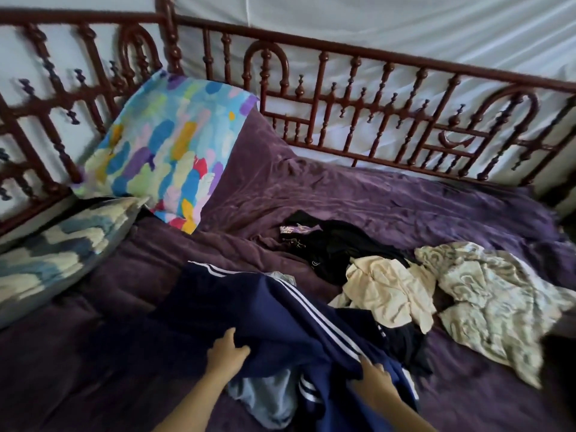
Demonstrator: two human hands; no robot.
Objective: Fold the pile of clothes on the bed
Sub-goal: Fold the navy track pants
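The navy garment point(274, 310) with white side stripes lies spread across the near middle of the bed, one end reaching up-left toward the pillows and the other bunched at the lower edge of the view. The left hand point(227, 350) holds its near edge, thumb raised and fingers curled into the fabric, a narrow grip closed on the cloth. The right hand point(374, 380) has its grip on the same garment further right, just below the stripes, with the fingertips tucked into a fold. A light blue garment point(265, 400) shows from under the navy one between the two forearms. To the right, touching the navy fabric, is the rest of the pile: crumpled black clothes point(339, 251) at the back, a cream garment point(386, 291) lying over them, and a grey-and-cream patterned cloth point(489, 304) furthest right. All of this rests on a rumpled purple bed cover point(389, 194). At the left, a multicoloured pillow point(162, 145) leans against the dark red turned-wood railing point(343, 98), with a blue-and-white pillow point(53, 254) lying lower beside it. White fabric point(374, 29) hangs behind the railing.
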